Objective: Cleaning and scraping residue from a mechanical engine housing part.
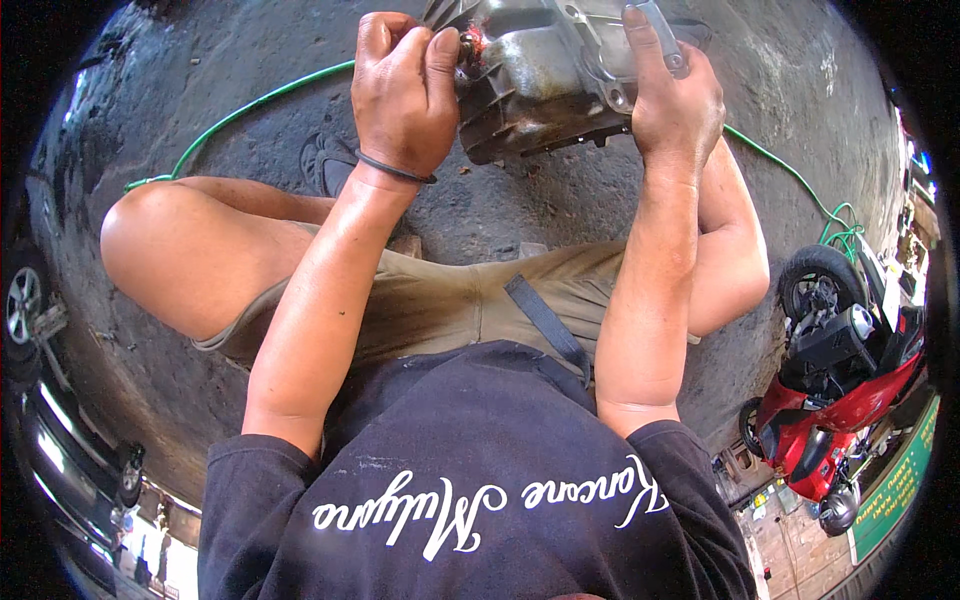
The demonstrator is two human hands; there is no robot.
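Left hand [402, 95] pinching something small and reddish at the edge of a grimy metal engine casing [545, 80], right hand [675, 100] clamping the opposite side to steady it. Beyond, green hose [250, 105] snaking over oily floor [520, 200].

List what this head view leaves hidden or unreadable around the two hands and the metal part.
- Metal engine casing: its upper portion is cut off by the top edge.
- Left hand: fingertips curl against the casing, hiding what they pinch.
- Right hand: the grey tool runs out of frame.
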